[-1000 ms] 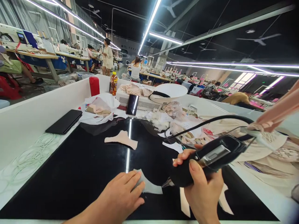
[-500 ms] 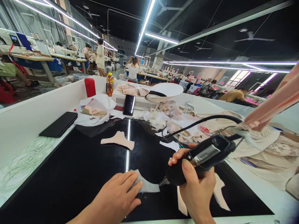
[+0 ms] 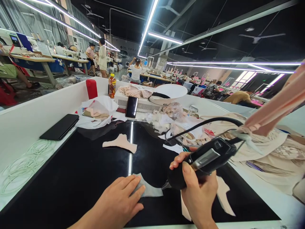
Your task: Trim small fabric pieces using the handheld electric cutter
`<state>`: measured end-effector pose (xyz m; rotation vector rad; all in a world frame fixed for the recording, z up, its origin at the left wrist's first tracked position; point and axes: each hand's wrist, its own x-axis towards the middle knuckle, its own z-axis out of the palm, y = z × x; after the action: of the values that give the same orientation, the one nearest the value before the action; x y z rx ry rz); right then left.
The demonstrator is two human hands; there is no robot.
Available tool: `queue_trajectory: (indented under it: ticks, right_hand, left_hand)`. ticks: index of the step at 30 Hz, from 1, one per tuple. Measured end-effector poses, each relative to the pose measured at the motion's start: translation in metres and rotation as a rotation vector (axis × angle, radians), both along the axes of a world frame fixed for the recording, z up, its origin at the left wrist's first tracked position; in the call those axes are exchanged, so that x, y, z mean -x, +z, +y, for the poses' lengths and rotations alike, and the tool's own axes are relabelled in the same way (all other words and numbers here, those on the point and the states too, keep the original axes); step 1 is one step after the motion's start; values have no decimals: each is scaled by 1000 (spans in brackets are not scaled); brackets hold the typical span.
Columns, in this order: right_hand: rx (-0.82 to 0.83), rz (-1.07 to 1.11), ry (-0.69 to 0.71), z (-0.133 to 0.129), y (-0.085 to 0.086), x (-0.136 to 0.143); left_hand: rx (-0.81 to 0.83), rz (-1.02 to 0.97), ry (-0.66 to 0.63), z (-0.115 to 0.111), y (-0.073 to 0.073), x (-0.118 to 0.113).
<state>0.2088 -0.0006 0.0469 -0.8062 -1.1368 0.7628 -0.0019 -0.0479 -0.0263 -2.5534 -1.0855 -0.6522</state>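
My left hand (image 3: pixel 119 198) lies with its fingers stretched out, pressing a small grey curved fabric piece (image 3: pixel 152 190) against the black work mat (image 3: pixel 90 178). My right hand (image 3: pixel 200 190) is wrapped round a black corded hand tool (image 3: pixel 202 162) with a silver switch plate and a pointed metal tip. The tip is at the right end of the grey piece; I cannot tell whether it touches. Under my right hand, a pale pink strip (image 3: pixel 185 208) is partly hidden. Pale pink fabric pieces lie to its right (image 3: pixel 225 197) and farther back (image 3: pixel 120 143).
A pink cloth strap (image 3: pixel 274 98) holds up the tool. Fabric scraps in clear bags (image 3: pixel 190 127) and lace (image 3: pixel 281 149) crowd the right. At the back are a phone (image 3: pixel 132 107), a bottle (image 3: pixel 111 86) and a white bag (image 3: pixel 97 111). Green cords (image 3: pixel 21 168) lie left.
My right hand and the tool have shifted very slightly left. The left hand and the grey piece stay put. In the left background, a person stands in a different pose.
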Motion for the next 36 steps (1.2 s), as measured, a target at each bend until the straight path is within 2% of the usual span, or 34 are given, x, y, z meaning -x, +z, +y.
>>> queue_trajectory:
  ticks: [6, 14, 18, 23, 28, 33, 36]
  right_hand:
    - [-33, 52, 12, -2, 5, -6]
    - [-31, -11, 48, -5, -6, -10]
    - [-16, 6, 47, -5, 0, -8]
    - [-10, 82, 5, -9, 12, -3]
    - [-5, 120, 90, -15, 13, 12]
    - [10, 146, 172, -17, 10, 36]
    - [15, 158, 221, -18, 9, 52]
  left_hand:
    - [7, 23, 2, 0, 2, 0]
    - [21, 16, -7, 1, 3, 0]
    - [35, 2, -14, 1, 5, 0]
    - [172, -13, -49, 1, 15, 4]
    - [374, -41, -56, 1, 29, 6]
    - [517, -116, 39, -12, 43, 20]
    - [566, -154, 138, -25, 44, 34]
